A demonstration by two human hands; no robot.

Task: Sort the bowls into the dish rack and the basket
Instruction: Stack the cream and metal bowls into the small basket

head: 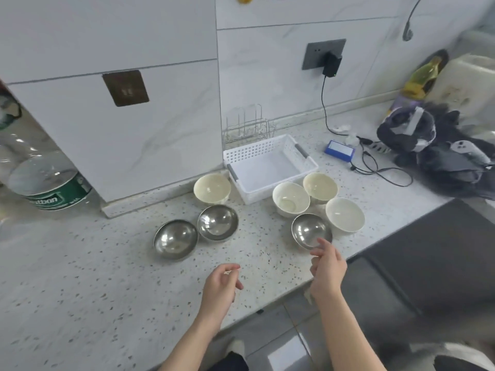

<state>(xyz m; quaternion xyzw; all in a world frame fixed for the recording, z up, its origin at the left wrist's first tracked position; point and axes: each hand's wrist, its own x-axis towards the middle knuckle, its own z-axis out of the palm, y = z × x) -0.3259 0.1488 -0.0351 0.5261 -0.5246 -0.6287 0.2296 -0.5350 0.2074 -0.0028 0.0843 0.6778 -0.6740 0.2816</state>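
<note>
Seven bowls around a white basket [270, 167], wire dish rack [247, 125] at its 12 o'clock.
Left hand [219, 286] and right hand [326, 269] loosely spread, holding nothing; steel bowl [310, 230] at the right hand's 12 o'clock, shiny.

In the middle of the frame we see a white basket [269, 167] on the speckled counter [93, 277], with a wire dish rack [247, 127] just behind it against the wall. Four cream bowls [291, 199] and three steel bowls [217, 222] stand in two groups, lower left and lower right of the basket. At the bottom centre, our left hand [221, 283] hangs loosely curled above the counter, while our right hand [328, 269] reaches with its fingertips at the near rim of the right steel bowl [310, 230].
</note>
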